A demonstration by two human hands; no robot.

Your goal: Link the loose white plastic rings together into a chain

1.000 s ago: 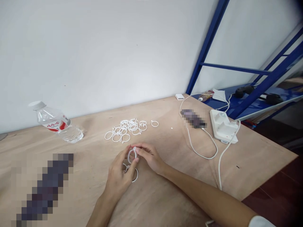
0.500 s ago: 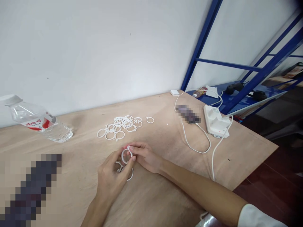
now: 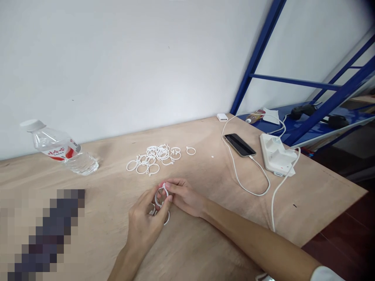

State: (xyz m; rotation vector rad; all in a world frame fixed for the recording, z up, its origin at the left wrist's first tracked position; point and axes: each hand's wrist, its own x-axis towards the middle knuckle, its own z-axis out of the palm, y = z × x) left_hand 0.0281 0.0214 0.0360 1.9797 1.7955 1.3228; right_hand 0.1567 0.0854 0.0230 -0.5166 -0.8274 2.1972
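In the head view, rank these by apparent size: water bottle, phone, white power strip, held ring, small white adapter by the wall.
1. water bottle
2. white power strip
3. phone, only slightly smaller than the strip
4. held ring
5. small white adapter; it lies farther from the camera, so its place below the ring is unsure.

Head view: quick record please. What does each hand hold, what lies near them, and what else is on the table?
left hand: grip on ring; spare rings under the fingers
right hand: grip on the same ring, opposite side
pile: loose white rings beyond the hands
bottle: capped, far left
phone: cabled, beside power strip
table: bare plywood
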